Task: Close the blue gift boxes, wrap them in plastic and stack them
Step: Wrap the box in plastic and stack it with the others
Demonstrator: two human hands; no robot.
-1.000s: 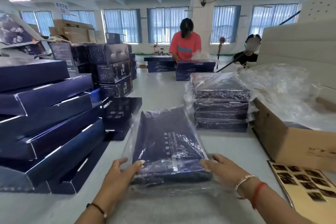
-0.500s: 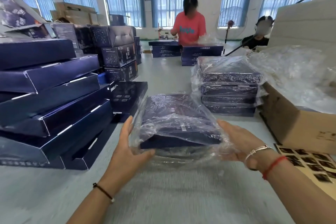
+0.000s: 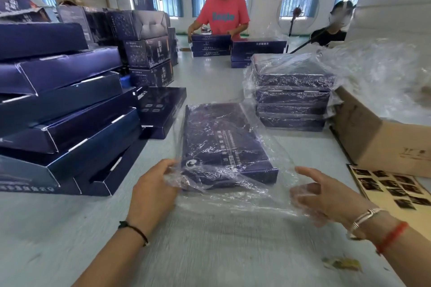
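Note:
A dark blue gift box [image 3: 224, 144] lies flat on the grey table [image 3: 210, 251] inside a loose clear plastic bag [image 3: 235, 200], whose open end spreads toward me. My left hand [image 3: 154, 190] pinches the bag's edge at the box's near left corner. My right hand [image 3: 326, 198] is at the bag's near right side, fingers spread and fairly straight, with plastic film draped over them. Behind to the right stands a stack of wrapped blue boxes [image 3: 291, 91].
A tall leaning stack of unwrapped blue boxes [image 3: 58, 100] fills the left, with one flat box [image 3: 161, 107] beside it. A cardboard carton [image 3: 377, 137] holding loose plastic bags [image 3: 373, 72] sits right, above a sticker sheet [image 3: 396, 189]. A person in a pink shirt [image 3: 224, 16] works at the far end.
The bagged box, held up between both hands half a second ago, now lies flat on the table. Both hands have shifted to the bag's open near end.

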